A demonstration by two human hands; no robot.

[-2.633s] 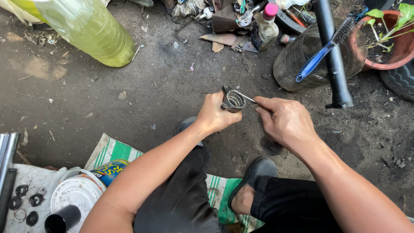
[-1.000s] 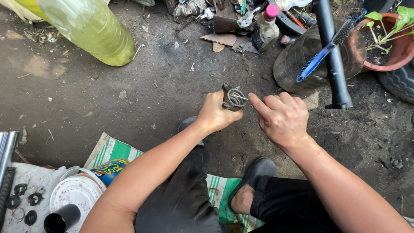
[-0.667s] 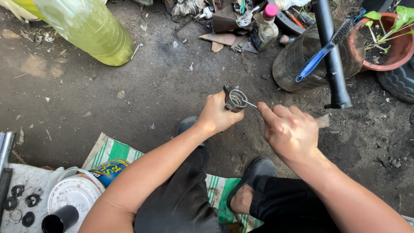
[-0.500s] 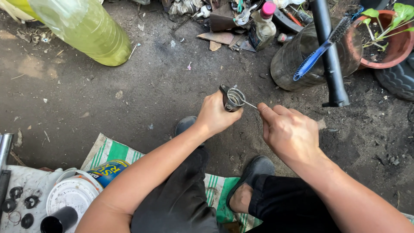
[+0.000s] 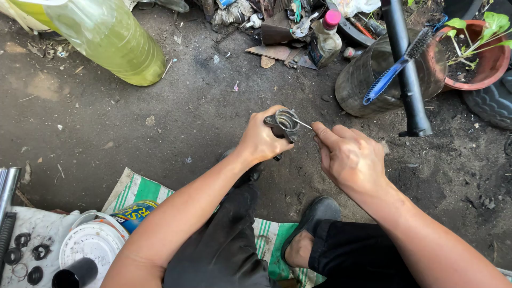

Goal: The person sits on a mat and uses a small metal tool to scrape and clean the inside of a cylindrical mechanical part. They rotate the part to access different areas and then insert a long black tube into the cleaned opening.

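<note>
Right fingers: the right hand (image 5: pixel 352 160) pinches a thin metal pick (image 5: pixel 303 125) between thumb and forefinger, closed tight on it; its tip sits inside the mouth of the part.
Left fingers: the left hand (image 5: pixel 261 141) is wrapped shut around a small dark metal cylinder part (image 5: pixel 282 125), its ringed open end turned up, held in the air above the dirt floor (image 5: pixel 106 122).
Slip risk: the pick is slender and the grip is fingertip only; if it skids off the ring inside, it would likely jab the left thumb just beside the opening.
Loss risk: a ring or seal pried free could spring out and vanish in the dark, littered dirt.
Around: a dark round container (image 5: pixel 368 80) with a blue brush (image 5: pixel 394 69) leaning in it stands beyond the right hand; a big jug of yellowish liquid (image 5: pixel 112 37) is well apart at upper left.
Near the knees: a white lidded tub (image 5: pixel 90 248) on a striped green sack (image 5: pixel 138 189), with small black rings (image 5: pixel 32 256) beside it.
</note>
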